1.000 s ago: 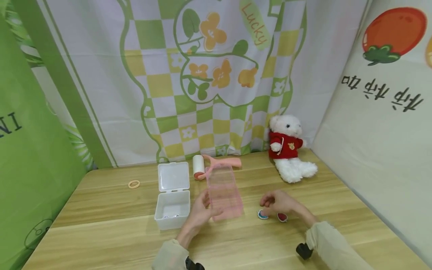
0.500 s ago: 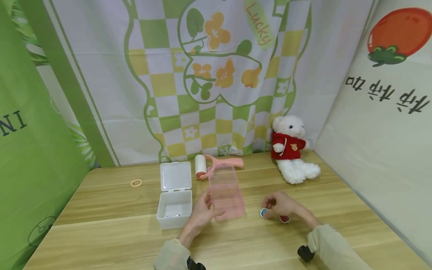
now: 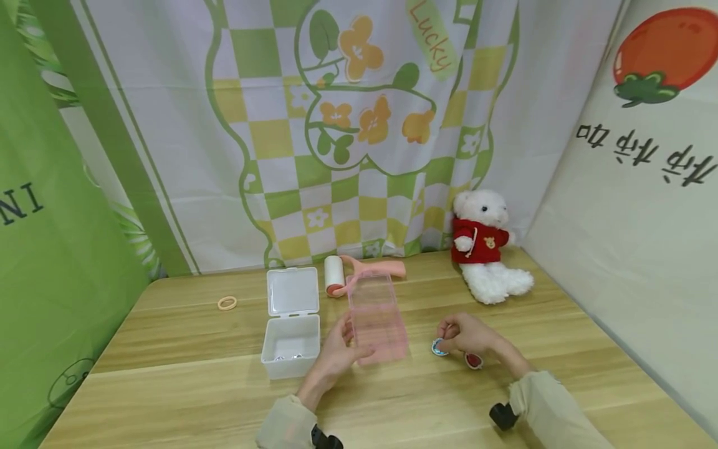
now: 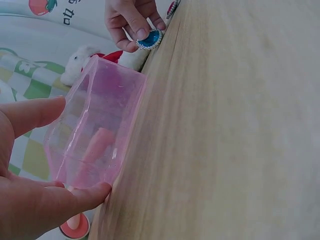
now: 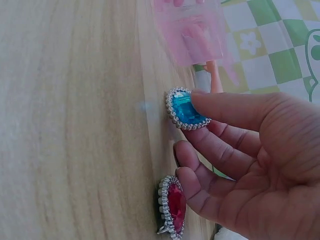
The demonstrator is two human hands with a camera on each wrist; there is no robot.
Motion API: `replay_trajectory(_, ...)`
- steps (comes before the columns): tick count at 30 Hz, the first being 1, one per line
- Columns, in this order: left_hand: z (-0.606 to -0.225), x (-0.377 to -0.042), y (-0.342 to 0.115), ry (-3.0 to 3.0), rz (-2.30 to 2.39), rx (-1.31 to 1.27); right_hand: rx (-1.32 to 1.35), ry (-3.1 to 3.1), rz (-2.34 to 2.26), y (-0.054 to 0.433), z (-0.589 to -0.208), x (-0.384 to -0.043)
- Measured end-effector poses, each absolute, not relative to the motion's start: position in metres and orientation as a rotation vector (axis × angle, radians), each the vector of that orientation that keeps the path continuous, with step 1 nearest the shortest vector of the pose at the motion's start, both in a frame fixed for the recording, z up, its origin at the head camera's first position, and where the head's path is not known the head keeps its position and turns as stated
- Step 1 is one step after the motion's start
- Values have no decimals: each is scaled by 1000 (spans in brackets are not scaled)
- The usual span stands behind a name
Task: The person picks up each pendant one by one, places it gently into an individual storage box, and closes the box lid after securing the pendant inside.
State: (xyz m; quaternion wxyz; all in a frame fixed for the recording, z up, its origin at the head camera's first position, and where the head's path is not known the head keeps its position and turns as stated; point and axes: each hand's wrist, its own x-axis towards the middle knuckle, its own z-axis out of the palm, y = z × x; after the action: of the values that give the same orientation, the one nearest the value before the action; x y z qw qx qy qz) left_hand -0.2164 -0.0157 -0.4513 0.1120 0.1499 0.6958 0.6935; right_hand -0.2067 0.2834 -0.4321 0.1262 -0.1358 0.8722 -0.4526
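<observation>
My right hand (image 3: 470, 335) pinches a blue gem ornament (image 5: 184, 109) with a silver beaded edge between thumb and finger. The ornament is tilted, close over the table. Just beside that hand, a red gem ornament (image 5: 174, 206) with a silver edge lies on the wood. My left hand (image 3: 335, 354) holds a clear pink plastic box (image 4: 107, 125) at its near left corner, thumb along the near side and fingers on the left wall. The box's lid (image 3: 371, 292) leans open toward the back. In the right wrist view only part of the box shows.
A white lidded box (image 3: 290, 343), lid up, stands left of my left hand with small shiny bits inside. Behind are a pink-handled lint roller (image 3: 335, 274) and a white teddy bear (image 3: 482, 243) in red. A beige ring (image 3: 227, 303) lies at the far left.
My right hand has closed its thumb and finger on the blue ornament and tilted it up. The left hand stays at the pink box. The head view has shifted slightly.
</observation>
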Motion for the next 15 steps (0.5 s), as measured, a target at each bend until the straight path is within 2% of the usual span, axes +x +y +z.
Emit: replay_trajectory(15, -450, -216, -17, 2004, 2044, 450, -250, 2366, -1656, 277, -421, -212)
